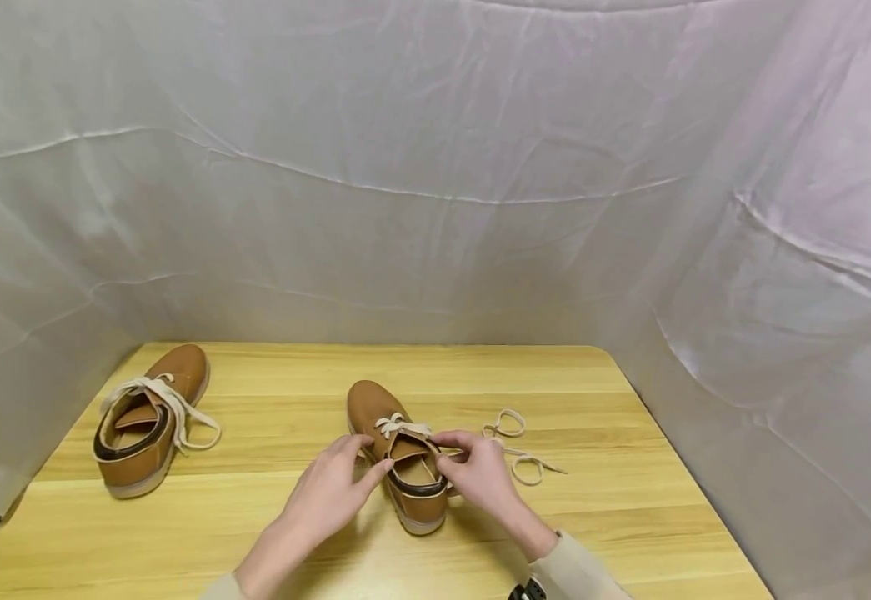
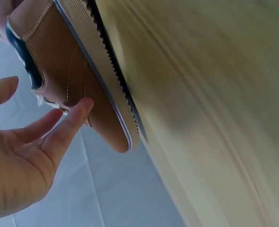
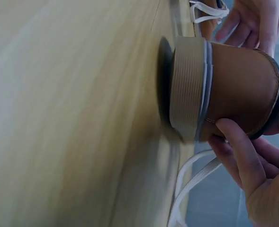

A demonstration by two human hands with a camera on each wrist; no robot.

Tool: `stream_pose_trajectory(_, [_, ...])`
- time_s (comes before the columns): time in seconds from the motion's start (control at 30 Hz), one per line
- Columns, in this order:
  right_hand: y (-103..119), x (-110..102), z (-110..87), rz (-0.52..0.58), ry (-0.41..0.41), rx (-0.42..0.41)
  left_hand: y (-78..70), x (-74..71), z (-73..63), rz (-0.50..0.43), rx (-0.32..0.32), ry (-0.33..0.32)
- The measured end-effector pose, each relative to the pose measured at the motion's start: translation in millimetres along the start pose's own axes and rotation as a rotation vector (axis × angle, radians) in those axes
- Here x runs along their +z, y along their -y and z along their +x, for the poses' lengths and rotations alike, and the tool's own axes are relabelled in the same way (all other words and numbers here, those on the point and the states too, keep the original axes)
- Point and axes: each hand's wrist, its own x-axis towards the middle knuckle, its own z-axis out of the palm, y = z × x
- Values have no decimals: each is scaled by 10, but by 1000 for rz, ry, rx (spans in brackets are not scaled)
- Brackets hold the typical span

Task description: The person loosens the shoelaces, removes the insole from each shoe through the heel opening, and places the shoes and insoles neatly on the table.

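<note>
Tan, round-toed leather lace-up shoe is occupying the middle of the worktop, a pale yellow wood-grain surface with rounded far corners. Its toe is pointing at the far edge, angling left. A padded, glossy dark collar is rimming the opening; pale stitching is running along the side. The thick beige sole is showing fine parallel ribbing and a jagged tread edge.

Hands: the left hand is touching the shoe's left flank with extended fingers, not grasping, its thumb lying near the opening. The right hand is pinching the collar's right side between thumb and fingers.

Flat, woven-looking cream shoelace is crossing the eyelet area. A looping cream cord is lying right of the shoe, towards the right edge; its join to the shoe is being hidden by the right hand.

A second tan leather shoe is standing by the far left corner, cream laces spilling loosely over its opening. Creased, satiny grey cloth is hanging behind the far edge.
</note>
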Motion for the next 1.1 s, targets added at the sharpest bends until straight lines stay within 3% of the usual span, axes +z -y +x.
stream_pose_trajectory(0.33, [96, 109, -29, 48, 91, 30, 19, 21, 176, 24, 38, -33])
stream_pose_trajectory(0.43, [108, 134, -9, 7, 60, 21, -2, 14, 209, 43, 71, -43])
stream_pose_trajectory(0.63, [128, 178, 62, -181, -34, -66, -40, 19, 239, 70, 122, -55])
stream_pose_trajectory(0.83, [118, 185, 110, -298, -87, -150, -24, 27, 237, 88, 152, -99])
stream_pose_trajectory(0.97, [79, 155, 126, -321, -121, -176, 7, 19, 219, 71, 138, -100])
stream_pose_trajectory(1.1, [39, 108, 136, -268, -123, -124, 42, 8, 210, 64, 109, -81])
